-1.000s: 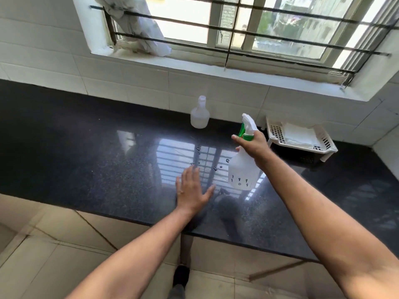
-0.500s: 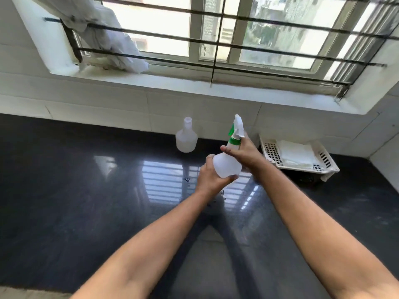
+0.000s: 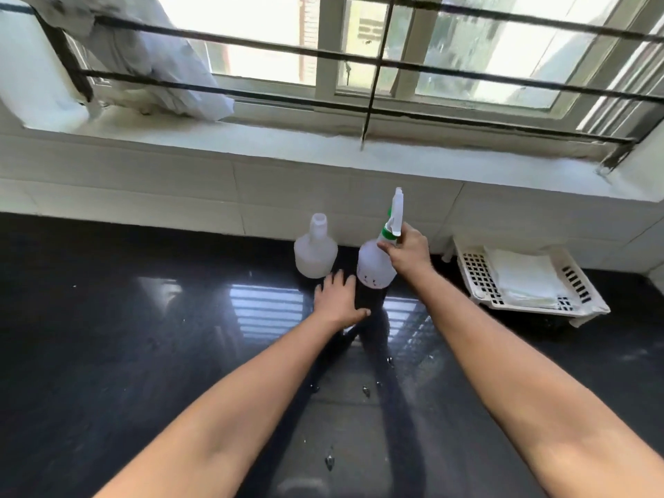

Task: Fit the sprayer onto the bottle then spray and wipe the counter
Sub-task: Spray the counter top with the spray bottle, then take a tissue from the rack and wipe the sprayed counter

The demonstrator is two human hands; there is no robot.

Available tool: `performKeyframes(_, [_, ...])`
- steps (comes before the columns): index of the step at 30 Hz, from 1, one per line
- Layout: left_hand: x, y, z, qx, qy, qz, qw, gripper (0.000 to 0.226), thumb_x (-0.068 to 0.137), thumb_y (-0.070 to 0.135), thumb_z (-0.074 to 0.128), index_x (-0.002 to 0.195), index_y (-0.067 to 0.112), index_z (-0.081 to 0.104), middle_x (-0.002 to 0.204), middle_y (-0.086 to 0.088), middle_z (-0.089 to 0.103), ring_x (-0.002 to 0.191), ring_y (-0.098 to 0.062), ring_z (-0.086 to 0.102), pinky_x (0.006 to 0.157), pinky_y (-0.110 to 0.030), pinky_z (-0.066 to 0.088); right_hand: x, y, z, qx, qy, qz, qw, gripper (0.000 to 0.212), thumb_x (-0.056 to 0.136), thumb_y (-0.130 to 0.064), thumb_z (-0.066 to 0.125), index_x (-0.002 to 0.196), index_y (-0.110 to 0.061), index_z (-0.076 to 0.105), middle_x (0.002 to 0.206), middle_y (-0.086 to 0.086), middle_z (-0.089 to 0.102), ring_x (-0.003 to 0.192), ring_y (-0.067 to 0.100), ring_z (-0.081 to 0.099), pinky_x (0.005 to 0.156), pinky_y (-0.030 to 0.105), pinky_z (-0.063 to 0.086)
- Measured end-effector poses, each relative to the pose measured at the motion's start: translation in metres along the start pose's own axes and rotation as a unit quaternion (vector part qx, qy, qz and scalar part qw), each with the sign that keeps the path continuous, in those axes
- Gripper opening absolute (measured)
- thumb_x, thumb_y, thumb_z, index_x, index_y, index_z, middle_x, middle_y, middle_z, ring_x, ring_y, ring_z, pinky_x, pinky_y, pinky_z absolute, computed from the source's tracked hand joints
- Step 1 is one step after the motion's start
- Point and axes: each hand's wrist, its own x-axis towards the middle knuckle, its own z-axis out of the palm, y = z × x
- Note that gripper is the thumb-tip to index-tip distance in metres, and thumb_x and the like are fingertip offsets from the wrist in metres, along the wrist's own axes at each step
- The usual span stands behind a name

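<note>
A translucent white spray bottle [image 3: 373,269] with a white sprayer head [image 3: 395,215] on a green collar stands upright at the back of the black counter [image 3: 143,354]. My right hand [image 3: 407,253] grips its neck just under the sprayer. My left hand [image 3: 339,300] lies flat on the counter with fingers spread, right beside the bottle's base and holding nothing. Several water drops sit on the counter in front of me.
A second white bottle [image 3: 315,251] without a cap stands just left of the spray bottle, against the tiled wall. A white slotted basket [image 3: 589,303] holding a folded white cloth [image 3: 521,278] sits at the right. A crumpled cloth [image 3: 161,62] hangs on the window bars.
The spray bottle went from being held up in both hands to standing near the wall. My left hand let go of it and now rests flat on the counter.
</note>
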Motion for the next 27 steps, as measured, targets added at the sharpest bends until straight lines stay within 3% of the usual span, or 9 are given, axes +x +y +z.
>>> performKeyframes(4, [0.002, -0.008, 0.007, 0.059, -0.033, 0.011, 0.998, 0.083, 0.074, 0.056, 0.064, 0.140, 0.016, 0.033, 0.156, -0.014, 0.018, 0.142, -0.034, 0.016, 0.111, -0.056, 0.025, 0.021, -0.005, 0.014, -0.002, -0.003, 0.014, 1.000, 0.032, 0.081, -0.015, 0.070, 0.110, -0.006, 0.061, 0.112, 0.014, 0.067, 0.106, 0.027, 0.060, 0.082, 0.023, 0.038])
performKeyframes(12, [0.000, -0.007, 0.010, 0.064, -0.038, -0.003, 0.997, 0.084, 0.074, 0.057, 0.064, 0.141, 0.018, 0.031, 0.157, -0.011, 0.014, 0.144, -0.033, 0.012, 0.114, -0.055, 0.021, 0.024, 0.000, 0.014, 0.002, -0.039, 0.026, 0.999, 0.044, 0.083, -0.018, 0.068, 0.124, -0.010, 0.053, 0.124, 0.010, 0.061, 0.114, 0.023, 0.056, 0.094, 0.028, 0.041])
performKeyframes(17, [0.002, -0.007, 0.006, 0.055, -0.046, -0.024, 0.997, 0.078, 0.074, 0.056, 0.062, 0.138, 0.020, 0.036, 0.157, -0.009, 0.019, 0.143, -0.031, 0.017, 0.114, -0.053, 0.025, 0.002, 0.033, -0.020, -0.010, -0.041, 0.030, 0.999, 0.030, 0.086, -0.016, 0.064, 0.114, -0.009, 0.060, 0.105, 0.008, 0.066, 0.092, 0.017, 0.060, 0.085, 0.025, 0.046])
performKeyframes(20, [0.001, 0.015, 0.006, 0.052, -0.013, -0.036, 0.998, 0.058, 0.079, 0.049, 0.060, 0.124, 0.013, 0.049, 0.139, -0.014, 0.043, 0.130, -0.034, 0.037, 0.102, -0.049, 0.038, -0.008, 0.067, -0.052, -0.033, -0.018, 0.023, 0.999, 0.019, 0.083, -0.011, 0.064, 0.102, -0.007, 0.065, 0.095, 0.013, 0.070, 0.090, 0.025, 0.066, 0.084, 0.027, 0.047])
performKeyframes(23, [-0.002, 0.065, 0.015, 0.049, 0.039, 0.029, 0.998, 0.039, 0.085, 0.039, 0.055, 0.111, 0.009, 0.052, 0.119, -0.013, 0.054, 0.114, -0.033, 0.048, 0.088, -0.045, 0.044, -0.012, 0.100, -0.087, -0.029, 0.023, 0.033, 0.999, 0.016, 0.082, -0.006, 0.062, 0.097, -0.008, 0.068, 0.093, 0.014, 0.072, 0.085, 0.027, 0.068, 0.081, 0.026, 0.049])
performKeyframes(25, [-0.001, 0.105, 0.023, 0.019, 0.062, 0.077, 0.995, 0.037, 0.085, 0.036, 0.054, 0.110, 0.009, 0.052, 0.117, -0.011, 0.054, 0.111, -0.032, 0.049, 0.086, -0.045, 0.045, -0.013, 0.117, -0.110, -0.056, 0.053, 0.037, 0.996, 0.017, 0.083, -0.006, 0.062, 0.098, -0.007, 0.069, 0.095, 0.013, 0.072, 0.084, 0.022, 0.066, 0.078, 0.020, 0.044])
performKeyframes(27, [0.004, 0.146, 0.029, -0.015, 0.083, 0.111, 0.990, 0.038, 0.086, 0.034, 0.054, 0.115, 0.009, 0.053, 0.120, -0.010, 0.053, 0.112, -0.031, 0.048, 0.087, -0.045, 0.047, -0.011, 0.137, -0.134, -0.084, 0.076, 0.043, 0.993, 0.019, 0.083, -0.007, 0.061, 0.100, -0.007, 0.069, 0.099, 0.013, 0.073, 0.089, 0.024, 0.067, 0.084, 0.023, 0.046])
